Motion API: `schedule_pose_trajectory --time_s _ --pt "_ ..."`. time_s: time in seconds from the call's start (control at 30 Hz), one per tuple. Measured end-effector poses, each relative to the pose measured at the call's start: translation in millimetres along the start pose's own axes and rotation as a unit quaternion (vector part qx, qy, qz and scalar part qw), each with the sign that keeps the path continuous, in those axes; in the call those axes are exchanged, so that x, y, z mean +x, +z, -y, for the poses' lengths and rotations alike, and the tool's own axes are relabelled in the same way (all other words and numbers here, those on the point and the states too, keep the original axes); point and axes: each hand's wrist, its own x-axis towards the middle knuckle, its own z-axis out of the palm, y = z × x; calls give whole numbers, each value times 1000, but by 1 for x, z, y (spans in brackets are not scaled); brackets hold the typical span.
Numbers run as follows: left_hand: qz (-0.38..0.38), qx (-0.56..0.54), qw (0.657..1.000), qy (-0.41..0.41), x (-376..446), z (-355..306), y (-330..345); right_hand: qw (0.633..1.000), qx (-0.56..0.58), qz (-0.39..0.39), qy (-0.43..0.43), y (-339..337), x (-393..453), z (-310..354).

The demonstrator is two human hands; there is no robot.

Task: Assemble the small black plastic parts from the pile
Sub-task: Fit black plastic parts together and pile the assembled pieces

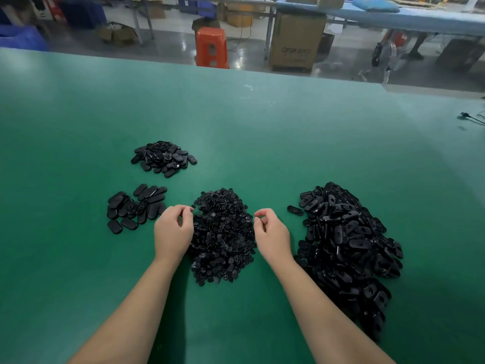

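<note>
Cardboard box (296,43) printing blurred, unreadable. Small-parts pile (223,237) lying mid-desk (78,127) between hands. Left hand (173,229), right hand (271,232) curling fingers beside pile; grip contents indiscernible.

Left hand (173,232) and right hand (271,233) palms down, fingers loosely curled, forearms bare

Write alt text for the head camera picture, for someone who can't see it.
Two bare hands, left hand and right hand, hover with curled fingers beside a central pile of small black parts on a green table. Three more piles of black oval pieces lie around.
</note>
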Motion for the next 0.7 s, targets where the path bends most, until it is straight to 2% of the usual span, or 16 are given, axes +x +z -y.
schedule_pose_trajectory --time_s 0.1,0.2,0.3,0.43,0.7 --pt "-14 18 1000 0 0 1 0 996 -84 -7 -6 -9 11 7" --pt "2 61 998 22 1 4 3 960 -280 -13 -1 -29 23 10" --pt "41 119 992 8 6 6 7 927 -371 31 43 -49 34 9" --pt "56 168 984 5 8 8 9 904 -423 46 45 -61 39 4" --pt "21 125 992 2 7 7 10 901 -432 43 -13 -65 41 -4"
